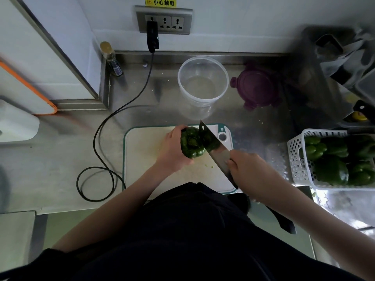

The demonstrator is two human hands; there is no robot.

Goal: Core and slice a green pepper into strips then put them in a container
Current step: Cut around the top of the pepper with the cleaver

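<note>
Green pepper (191, 144), gripped by left hand (172, 153) on cutting board (142, 159), is being split by knife (215, 151) held in right hand (246, 167); strips uncut, container (203, 82) unfilled.

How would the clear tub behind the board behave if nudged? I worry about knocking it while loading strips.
The clear tub looks thin-walled, plastic and empty, so probably light. It would likely slide easily on the steel counter. Being tall, it might tip if hit near the rim.
</note>
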